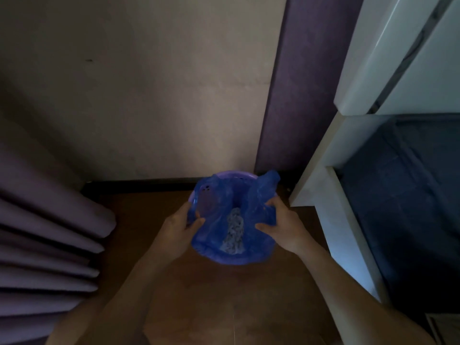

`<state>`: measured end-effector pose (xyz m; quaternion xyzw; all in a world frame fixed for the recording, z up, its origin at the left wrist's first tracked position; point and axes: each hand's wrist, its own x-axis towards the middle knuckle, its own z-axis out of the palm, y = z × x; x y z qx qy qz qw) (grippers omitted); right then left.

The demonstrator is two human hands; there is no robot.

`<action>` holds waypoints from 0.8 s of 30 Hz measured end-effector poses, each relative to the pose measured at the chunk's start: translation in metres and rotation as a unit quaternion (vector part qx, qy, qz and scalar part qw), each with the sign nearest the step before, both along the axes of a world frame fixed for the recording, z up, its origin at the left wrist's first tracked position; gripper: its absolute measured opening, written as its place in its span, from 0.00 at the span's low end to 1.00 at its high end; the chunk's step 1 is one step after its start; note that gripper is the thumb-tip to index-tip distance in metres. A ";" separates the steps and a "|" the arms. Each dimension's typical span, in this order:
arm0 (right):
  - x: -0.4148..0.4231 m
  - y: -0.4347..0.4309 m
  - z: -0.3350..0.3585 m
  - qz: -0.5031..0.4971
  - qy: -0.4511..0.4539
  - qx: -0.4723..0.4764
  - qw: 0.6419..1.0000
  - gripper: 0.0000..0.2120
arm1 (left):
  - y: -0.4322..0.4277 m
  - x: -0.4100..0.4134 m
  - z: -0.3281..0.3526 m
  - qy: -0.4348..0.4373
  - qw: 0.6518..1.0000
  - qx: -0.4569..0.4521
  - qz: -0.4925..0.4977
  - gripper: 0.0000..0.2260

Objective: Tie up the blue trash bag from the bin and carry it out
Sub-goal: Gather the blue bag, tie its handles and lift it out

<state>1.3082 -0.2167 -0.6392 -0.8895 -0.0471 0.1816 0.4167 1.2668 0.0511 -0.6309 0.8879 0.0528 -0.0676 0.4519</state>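
A blue trash bag lines a round purple bin that stands on the brown floor against the wall. Pale crumpled rubbish lies inside the bag. My left hand grips the bag's left edge at the bin's rim. On the other side, my right hand pinches a bunched-up flap of the bag that sticks up at the far right. The bin's perforated inner wall shows through the plastic on the left. Most of the bin's body is hidden under the bag.
Purple curtain folds hang at the left. A beige wall and a purple panel stand behind the bin. A white shelf unit with dark blue fabric inside is close on the right. Brown floor lies below.
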 end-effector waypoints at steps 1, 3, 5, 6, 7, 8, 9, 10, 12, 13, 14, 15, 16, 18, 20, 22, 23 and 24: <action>0.000 0.002 0.000 -0.004 -0.002 -0.017 1.000 0.15 | -0.002 0.002 0.001 0.013 1.000 -0.003 0.008 0.10; -0.001 0.004 0.008 -0.008 0.016 -0.038 0.999 0.11 | -0.004 0.007 0.000 0.042 0.999 0.007 0.016 0.12; -0.003 0.006 0.019 -0.034 0.062 0.013 0.997 0.11 | -0.004 0.011 0.001 0.051 0.998 0.016 0.018 0.10; -0.005 0.007 0.025 -0.056 0.089 0.061 0.993 0.11 | -0.004 0.012 0.003 0.050 0.998 -0.010 0.028 0.06; -0.007 0.009 0.031 -0.077 0.110 0.112 0.985 0.11 | -0.005 0.011 0.008 0.052 0.996 -0.058 0.043 0.03; -0.007 0.011 0.036 -0.097 0.120 0.155 0.976 0.11 | -0.009 0.010 0.013 0.056 0.990 -0.112 0.065 0.05; -0.008 0.016 0.042 -0.115 0.123 0.190 0.967 0.11 | -0.013 0.011 0.019 0.063 0.981 -0.162 0.085 0.07; -0.007 0.021 0.046 -0.131 0.118 0.221 0.959 0.10 | -0.017 0.013 0.025 0.068 0.971 -0.207 0.102 0.08; -0.002 0.028 0.050 -0.172 0.104 0.268 0.942 0.09 | -0.023 0.018 0.033 0.051 0.953 -0.268 0.130 0.07; 0.000 0.031 0.053 -0.186 0.086 0.279 0.938 0.07 | -0.024 0.019 0.037 0.023 0.954 -0.265 0.139 0.06; 0.003 0.032 0.052 -0.188 0.041 0.265 0.945 0.06 | -0.025 0.021 0.040 -0.014 0.964 -0.221 0.145 0.06; 0.006 0.030 0.051 -0.175 -0.035 0.210 0.961 0.05 | -0.023 0.022 0.042 -0.058 0.976 -0.151 0.147 0.06; 0.008 0.026 0.050 -0.150 -0.129 0.127 0.972 0.07 | -0.021 0.022 0.045 -0.106 0.981 -0.078 0.142 0.06; 0.010 0.017 0.049 -0.117 -0.292 -0.017 0.949 0.12 | -0.016 0.022 0.051 -0.180 0.975 0.004 0.130 0.05; 0.011 0.012 0.051 -0.150 -0.351 -0.001 0.924 0.16 | -0.011 0.025 0.055 -0.210 0.968 0.011 0.138 0.06; 0.016 0.012 0.055 -0.196 -0.349 0.077 0.913 0.15 | -0.008 0.032 0.060 -0.214 0.967 0.008 0.138 0.06; 0.019 0.012 0.059 -0.204 -0.340 0.116 0.911 0.14 | -0.007 0.035 0.063 -0.208 0.970 -0.001 0.126 0.06; 0.021 0.012 0.062 -0.201 -0.321 0.160 0.911 0.12 | -0.008 0.038 0.067 -0.200 0.973 -0.024 0.111 0.06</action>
